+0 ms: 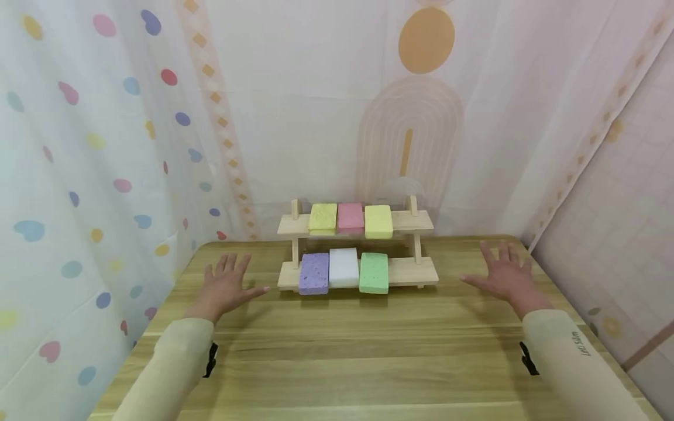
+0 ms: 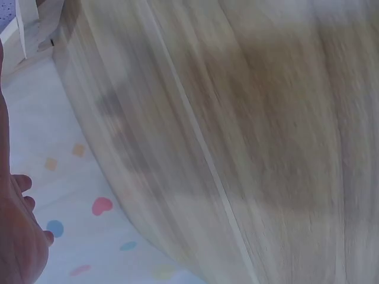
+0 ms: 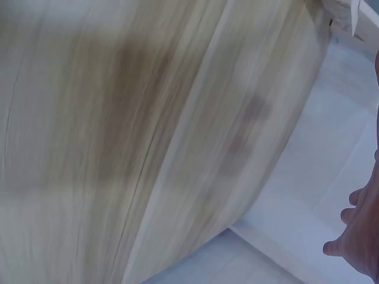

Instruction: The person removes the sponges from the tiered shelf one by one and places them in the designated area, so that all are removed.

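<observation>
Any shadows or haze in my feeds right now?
Head view: soft shadows on the table near the left hand and right hand; left wrist view: hazy, broad dark shadow across the table, pale patch upper right; right wrist view: similar haze and shadow, pale patch upper left.

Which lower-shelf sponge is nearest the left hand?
The purple sponge, leftmost on the lower shelf; the white sponge and green sponge sit farther from the left hand.

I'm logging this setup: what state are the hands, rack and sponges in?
Left hand, fingers spread, holding nothing
Right hand, fingers spread, holding nothing
Wooden rack, upright, loaded
Purple sponge, lower shelf, overhanging front
White sponge, lower shelf
Green sponge, lower shelf, overhanging front
Left yellow sponge, upper shelf
Pink sponge, upper shelf
Right yellow sponge, upper shelf
</observation>
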Motion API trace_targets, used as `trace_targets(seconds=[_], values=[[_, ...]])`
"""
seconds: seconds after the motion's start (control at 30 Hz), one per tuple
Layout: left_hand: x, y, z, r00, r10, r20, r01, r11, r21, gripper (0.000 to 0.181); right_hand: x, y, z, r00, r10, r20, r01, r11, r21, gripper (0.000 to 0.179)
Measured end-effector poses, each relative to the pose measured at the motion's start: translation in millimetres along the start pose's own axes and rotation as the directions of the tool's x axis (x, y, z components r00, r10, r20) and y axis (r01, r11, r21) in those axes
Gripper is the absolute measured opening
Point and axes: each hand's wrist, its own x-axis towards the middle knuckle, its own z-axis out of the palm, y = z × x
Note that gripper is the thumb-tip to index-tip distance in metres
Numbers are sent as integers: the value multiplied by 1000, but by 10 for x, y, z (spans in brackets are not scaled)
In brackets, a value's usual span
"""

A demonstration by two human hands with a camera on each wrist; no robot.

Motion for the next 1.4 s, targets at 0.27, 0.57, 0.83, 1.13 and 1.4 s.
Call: trace_targets(seconds=[0.27,0.57,0.83,1.13,1.4], values=[[59,111,-16,1000,3,-9,-4,999,-36,109,68,-131,0,1000,6,-11,-5,999,44,111],[131,230,10,1000,2,-6,-3,995,-103,108,113,-268,-23,999,-8,-54,11,999,52,110],[144,309,31,1000,10,-13,-12,981,-191,105,163,-395,-32,997,3,-82,4,997,77,109],[189,426,57,1000,8,-8,-10,959,-283,101,228,-522,-46,992,11,-128,3,994,114,106],[227,461,117,1000,-7,23,16,914,-406,104,272,-707,-64,988,17,-153,10,985,172,102]])
